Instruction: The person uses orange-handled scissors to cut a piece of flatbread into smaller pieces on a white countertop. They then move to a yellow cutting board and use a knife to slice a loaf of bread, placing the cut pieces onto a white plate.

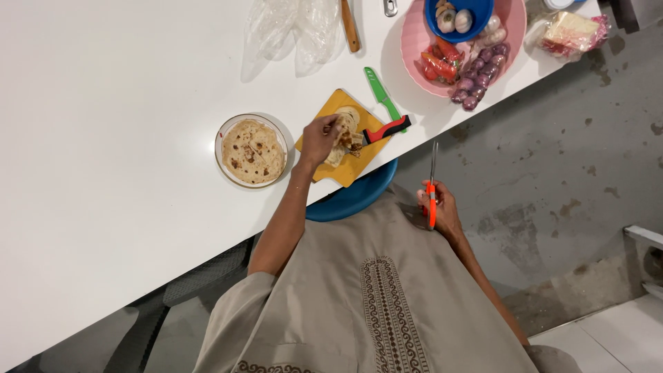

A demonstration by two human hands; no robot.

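Close to our chest, our right hand (442, 207) has its fingers wrapped around orange-handled scissors (431, 186), blades pointing away, off the table edge.

We press our left hand (319, 140) down on flatbread pieces (345, 131) on the yellow cutting board (345, 171), fingers curled over them, seemingly to steady them. Just left sits a glass bowl (224, 131) with a whole flatbread (253, 150); a red-and-black knife (387, 129) rests on the board's corner beside a green knife (380, 91).

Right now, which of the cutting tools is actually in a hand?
The orange-handled scissors, held in the right hand off the table's edge. The green knife and the red-and-black-handled tool lie on the table, unheld.
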